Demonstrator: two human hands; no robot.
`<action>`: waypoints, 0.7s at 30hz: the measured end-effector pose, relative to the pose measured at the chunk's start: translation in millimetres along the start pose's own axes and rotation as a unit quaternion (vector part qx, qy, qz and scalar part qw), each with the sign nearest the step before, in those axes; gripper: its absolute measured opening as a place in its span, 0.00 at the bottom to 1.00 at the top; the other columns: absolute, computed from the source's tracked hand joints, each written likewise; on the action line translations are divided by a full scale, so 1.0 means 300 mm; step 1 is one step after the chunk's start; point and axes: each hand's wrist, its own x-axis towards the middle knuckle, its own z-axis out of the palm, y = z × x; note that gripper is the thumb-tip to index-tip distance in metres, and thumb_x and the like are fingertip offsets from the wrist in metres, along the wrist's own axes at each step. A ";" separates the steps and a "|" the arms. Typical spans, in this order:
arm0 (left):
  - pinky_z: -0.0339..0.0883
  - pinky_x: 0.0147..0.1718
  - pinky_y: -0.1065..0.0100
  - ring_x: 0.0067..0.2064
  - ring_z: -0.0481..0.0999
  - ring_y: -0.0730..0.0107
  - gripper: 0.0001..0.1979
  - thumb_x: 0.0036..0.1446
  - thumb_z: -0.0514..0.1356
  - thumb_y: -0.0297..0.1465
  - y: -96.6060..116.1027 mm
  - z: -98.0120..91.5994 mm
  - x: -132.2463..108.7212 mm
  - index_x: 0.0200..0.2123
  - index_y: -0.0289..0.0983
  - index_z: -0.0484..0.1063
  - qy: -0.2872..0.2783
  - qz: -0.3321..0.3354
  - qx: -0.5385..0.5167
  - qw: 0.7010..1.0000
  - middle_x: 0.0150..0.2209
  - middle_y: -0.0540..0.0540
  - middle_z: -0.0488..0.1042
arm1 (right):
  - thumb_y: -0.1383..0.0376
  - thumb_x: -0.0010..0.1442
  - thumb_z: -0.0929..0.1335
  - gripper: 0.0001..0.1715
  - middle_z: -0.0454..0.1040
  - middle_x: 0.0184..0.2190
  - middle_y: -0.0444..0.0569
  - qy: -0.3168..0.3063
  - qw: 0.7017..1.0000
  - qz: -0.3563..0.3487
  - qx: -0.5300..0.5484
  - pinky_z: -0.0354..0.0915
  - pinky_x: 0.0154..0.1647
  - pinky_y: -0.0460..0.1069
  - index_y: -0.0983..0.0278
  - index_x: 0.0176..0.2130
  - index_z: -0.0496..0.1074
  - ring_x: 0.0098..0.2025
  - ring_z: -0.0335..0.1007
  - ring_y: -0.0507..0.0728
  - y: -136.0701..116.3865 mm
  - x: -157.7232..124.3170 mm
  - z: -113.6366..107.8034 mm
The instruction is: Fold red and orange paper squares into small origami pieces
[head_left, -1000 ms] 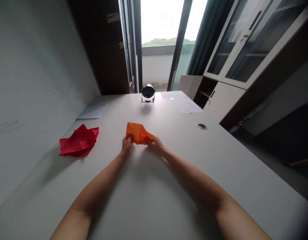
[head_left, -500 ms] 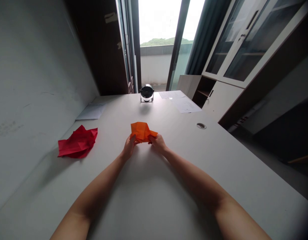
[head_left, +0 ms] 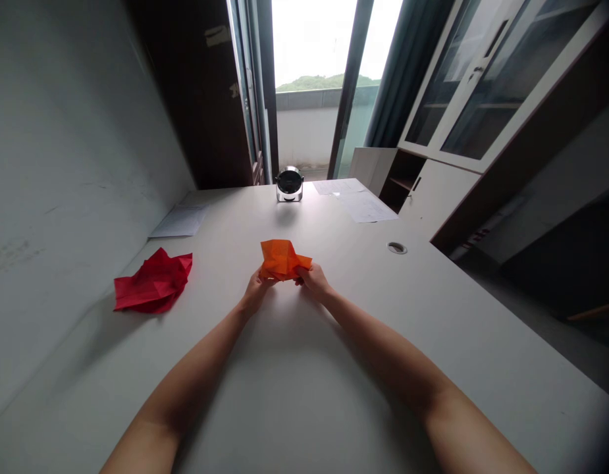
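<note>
An orange piece of creased fabric-like sheet [head_left: 280, 255] is held up over the white table between both hands. My left hand [head_left: 256, 287] grips its lower left edge, with the fingers partly hidden beneath it. At its lower right corner, my right hand [head_left: 313, 279] pinches the sheet between thumb and fingers. Off to the left lies a crumpled red sheet [head_left: 155, 282] of similar look, apart from both hands.
A round black device on a metal stand [head_left: 289, 184] stands near the table's far edge. White papers [head_left: 366, 205] lie at the far right, and another paper [head_left: 180, 220] lies by the left wall. A cable hole [head_left: 397, 248] sits near the right edge of the table [head_left: 304, 395].
The left thumb, seen over the orange sheet's front before, now shows less, and the sheet's left side has shifted slightly right. My right hand keeps its hold.
</note>
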 end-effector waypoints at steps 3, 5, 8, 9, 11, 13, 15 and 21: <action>0.67 0.42 0.65 0.42 0.74 0.63 0.21 0.49 0.72 0.36 0.003 0.003 -0.002 0.45 0.35 0.74 0.001 0.001 0.013 1.000 0.40 0.44 0.77 | 0.62 0.51 0.67 0.07 0.71 0.20 0.44 0.002 1.000 -0.005 0.000 0.62 0.21 0.45 0.65 0.28 0.70 0.20 0.66 0.50 -0.004 -0.003 0.002; 0.67 0.41 0.65 0.40 0.74 0.64 0.19 0.49 0.71 0.36 0.006 0.003 -0.005 0.43 0.36 0.74 0.002 -0.002 0.026 1.000 0.39 0.45 0.76 | 0.62 0.52 0.67 0.08 0.71 0.20 0.44 -0.002 1.000 -0.008 0.000 0.62 0.21 0.45 0.65 0.27 0.70 0.20 0.66 0.50 -0.008 -0.006 0.002; 0.67 0.38 0.66 0.37 0.73 0.65 0.18 0.49 0.71 0.37 0.013 0.005 -0.010 0.40 0.36 0.74 0.006 -0.002 0.046 0.999 0.36 0.46 0.76 | 0.61 0.52 0.68 0.08 0.72 0.20 0.44 -0.007 1.000 -0.009 -0.003 0.62 0.21 0.45 0.65 0.27 0.70 0.21 0.67 0.51 -0.013 -0.010 0.000; 0.67 0.38 0.66 0.37 0.73 0.65 0.17 0.48 0.72 0.37 0.017 0.009 -0.012 0.39 0.35 0.74 0.006 -0.002 0.050 0.999 0.35 0.46 0.76 | 0.61 0.52 0.68 0.08 0.72 0.20 0.44 -0.008 1.000 -0.009 -0.005 0.62 0.21 0.45 0.65 0.27 0.70 0.21 0.67 0.51 -0.014 -0.011 0.000; 0.68 0.39 0.64 0.37 0.74 0.64 0.17 0.48 0.72 0.37 0.029 0.020 -0.015 0.39 0.35 0.75 0.002 -0.007 0.048 0.999 0.35 0.45 0.76 | 0.61 0.53 0.68 0.08 0.72 0.20 0.44 -0.011 1.000 -0.010 -0.012 0.62 0.21 0.45 0.65 0.27 0.70 0.21 0.67 0.50 -0.014 -0.012 0.002; 0.69 0.41 0.62 0.38 0.75 0.62 0.17 0.48 0.72 0.38 0.040 0.033 -0.017 0.38 0.33 0.76 0.008 -0.018 0.044 0.999 0.36 0.43 0.77 | 0.61 0.53 0.68 0.09 0.72 0.20 0.44 -0.014 0.999 -0.012 -0.027 0.62 0.21 0.45 0.65 0.28 0.70 0.20 0.67 0.51 -0.008 -0.012 0.006; 0.69 0.42 0.61 0.39 0.76 0.61 0.17 0.48 0.72 0.38 0.047 0.041 -0.018 0.37 0.33 0.77 0.028 -0.023 0.053 0.998 0.36 0.43 0.78 | 0.60 0.53 0.68 0.10 0.72 0.20 0.44 -0.015 0.999 -0.019 -0.048 0.62 0.21 0.45 0.65 0.27 0.70 0.21 0.67 0.51 0.002 -0.011 0.011; 0.66 0.39 0.67 0.36 0.73 0.67 0.16 0.47 0.72 0.39 0.025 0.017 -0.006 0.34 0.34 0.77 0.113 0.000 0.087 0.990 0.33 0.47 0.77 | 0.51 0.59 0.68 0.18 0.74 0.23 0.44 -0.003 0.988 -0.090 -0.125 0.66 0.25 0.46 0.63 0.32 0.70 0.23 0.70 0.52 0.018 -0.019 0.022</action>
